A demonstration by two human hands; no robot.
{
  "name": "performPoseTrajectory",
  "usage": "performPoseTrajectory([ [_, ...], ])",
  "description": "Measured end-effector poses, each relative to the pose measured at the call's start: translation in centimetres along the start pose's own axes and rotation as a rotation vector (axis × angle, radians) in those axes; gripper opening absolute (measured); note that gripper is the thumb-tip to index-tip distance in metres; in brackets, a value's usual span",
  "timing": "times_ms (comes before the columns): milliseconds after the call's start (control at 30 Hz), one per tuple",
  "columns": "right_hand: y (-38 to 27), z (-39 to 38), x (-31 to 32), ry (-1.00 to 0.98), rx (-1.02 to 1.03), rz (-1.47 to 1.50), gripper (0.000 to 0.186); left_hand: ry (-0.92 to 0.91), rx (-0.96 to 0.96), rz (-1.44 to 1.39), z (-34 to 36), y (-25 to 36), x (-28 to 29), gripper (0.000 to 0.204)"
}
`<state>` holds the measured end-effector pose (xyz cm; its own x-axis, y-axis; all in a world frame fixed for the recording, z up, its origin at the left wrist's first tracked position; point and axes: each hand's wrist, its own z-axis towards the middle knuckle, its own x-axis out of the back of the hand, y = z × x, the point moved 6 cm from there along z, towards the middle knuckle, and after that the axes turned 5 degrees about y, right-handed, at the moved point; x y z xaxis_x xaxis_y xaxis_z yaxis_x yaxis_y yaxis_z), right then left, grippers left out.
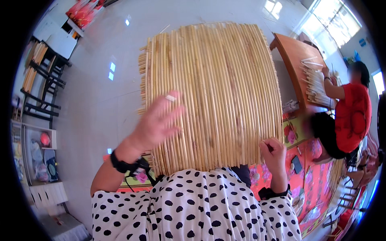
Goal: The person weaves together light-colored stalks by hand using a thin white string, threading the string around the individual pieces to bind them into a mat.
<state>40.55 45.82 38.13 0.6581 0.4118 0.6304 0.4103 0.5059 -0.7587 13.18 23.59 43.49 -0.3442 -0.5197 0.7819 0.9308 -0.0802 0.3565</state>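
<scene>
Two hands work at the near end of a panel of pale stalks point(213, 88) that reaches from the wearer's lap out over the floor.
Above the spotted garment point(193, 205), the right hand point(274, 152) curls at the panel's near right edge, thumb and fingers drawn together; whether they pinch anything cannot be told. The left hand point(159, 120), blurred, spreads loosely over the left side, gripping nothing visible, a white band on one finger. The panel's near end meets the lap, probably to keep its edges within easy reach. Beyond, a co-worker in red point(354, 116) reaches over pale strips point(315, 82) on a wooden table point(291, 52), seemingly laid there to be handy.
</scene>
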Motion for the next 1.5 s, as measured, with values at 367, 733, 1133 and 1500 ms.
performPoseTrajectory([
  [367, 2.5, 0.6, -0.3, -0.040, -0.173, 0.050, 0.015, 0.374, 1.170, 0.614, -40.9, -19.6, 8.0, 0.025],
  [733, 2.0, 1.1, -0.8, -0.117, -0.191, 0.073, 0.015, -0.069, 1.108, 0.753, -63.9, -12.2, -3.0, 0.022],
  [1133, 1.4, 4.3, 1.3, -0.255, -0.238, -0.139, 0.022, 0.122, 1.751, 0.513, -62.9, -8.7, -6.3, 0.039],
  [1500, -1.6, 4.3, 1.1, -0.161, -0.133, -0.198, 0.022, -0.038, 1.563, 0.208, -56.2, -12.0, -11.0, 0.021],
])
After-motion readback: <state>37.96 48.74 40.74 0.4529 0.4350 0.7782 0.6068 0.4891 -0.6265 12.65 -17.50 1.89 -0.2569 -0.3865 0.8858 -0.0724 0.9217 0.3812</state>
